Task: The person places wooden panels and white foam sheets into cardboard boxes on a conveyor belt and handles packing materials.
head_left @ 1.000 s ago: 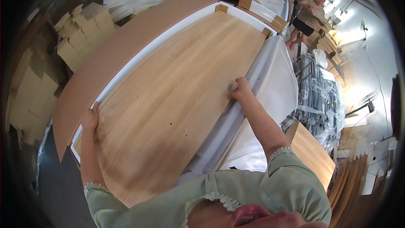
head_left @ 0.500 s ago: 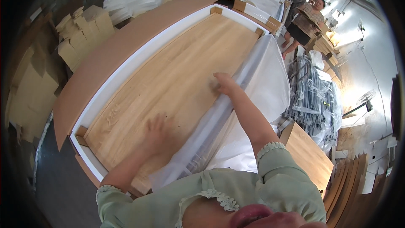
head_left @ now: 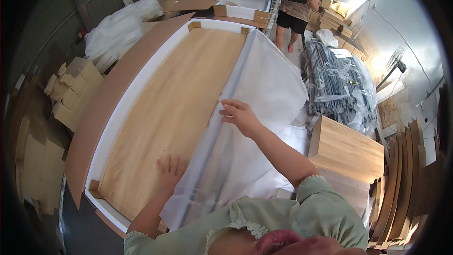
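A long wood-grain panel (head_left: 165, 99) lies inside an open cardboard box lined with white foam (head_left: 113, 127), with brown cardboard corner pieces (head_left: 94, 190) at its corners. My left hand (head_left: 171, 171) rests on the near part of the panel, fingers spread. A translucent plastic sheet (head_left: 264, 80) covers the right side, its folded edge running lengthwise over the panel. My right hand (head_left: 239, 117) is at that folded edge, fingers apart and slightly bent, with no grip on the sheet showing.
On the right stand wooden boards (head_left: 349, 146) and a plastic-wrapped stack of dark metal parts (head_left: 335, 80). A person (head_left: 295, 7) holding a dark flat thing stands in the aisle beyond. Cardboard stacks (head_left: 78, 87) and bundled clear plastic (head_left: 118, 30) line the left.
My right hand has shifted left and nearer, from over the panel to the sheet's edge. My left hand stays on the panel. The view has turned, and the person faces this way.
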{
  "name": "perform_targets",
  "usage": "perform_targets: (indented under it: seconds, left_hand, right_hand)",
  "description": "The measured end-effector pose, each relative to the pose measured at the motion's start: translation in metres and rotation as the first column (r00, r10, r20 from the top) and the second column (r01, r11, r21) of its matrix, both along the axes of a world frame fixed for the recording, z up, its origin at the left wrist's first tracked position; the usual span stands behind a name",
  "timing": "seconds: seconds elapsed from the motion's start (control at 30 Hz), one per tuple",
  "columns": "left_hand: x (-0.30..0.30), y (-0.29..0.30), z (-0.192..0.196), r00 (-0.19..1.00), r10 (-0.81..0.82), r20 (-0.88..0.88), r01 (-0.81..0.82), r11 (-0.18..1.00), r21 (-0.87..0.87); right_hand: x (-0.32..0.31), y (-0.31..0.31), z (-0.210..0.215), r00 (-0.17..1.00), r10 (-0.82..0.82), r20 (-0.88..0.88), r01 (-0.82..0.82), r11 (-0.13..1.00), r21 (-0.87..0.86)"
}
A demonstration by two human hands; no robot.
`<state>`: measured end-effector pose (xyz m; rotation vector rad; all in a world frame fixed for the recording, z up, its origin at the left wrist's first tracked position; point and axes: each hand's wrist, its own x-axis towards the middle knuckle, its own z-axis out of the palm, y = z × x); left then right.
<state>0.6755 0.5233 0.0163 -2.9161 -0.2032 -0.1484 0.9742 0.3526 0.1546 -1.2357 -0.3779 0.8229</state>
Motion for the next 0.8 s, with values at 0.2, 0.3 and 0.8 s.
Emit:
perform_targets:
  seconds: [0.2, 0.3, 0.8]
  left_hand:
    - [0.006, -0.007, 0.014, 0.988, 0.094, -0.123, -0.099, 0.995, -0.033]
    - [0.017, -0.005, 0.060, 0.984, 0.032, -0.176, -0.085, 0.950, -0.302]
    - [0.161, -0.429, 0.014, 0.975, -0.206, -0.087, 0.090, 0.719, -0.690]
  right_hand:
    - [0.073, -0.194, -0.021, 0.894, -0.427, 0.135, 0.431, 0.902, -0.003]
    - [0.088, -0.328, -0.091, 0.767, -0.639, 0.062, 0.633, 0.736, -0.239]
    - [-0.105, -0.811, -0.443, 0.870, 0.464, -0.166, -0.105, -0.156, -0.982]
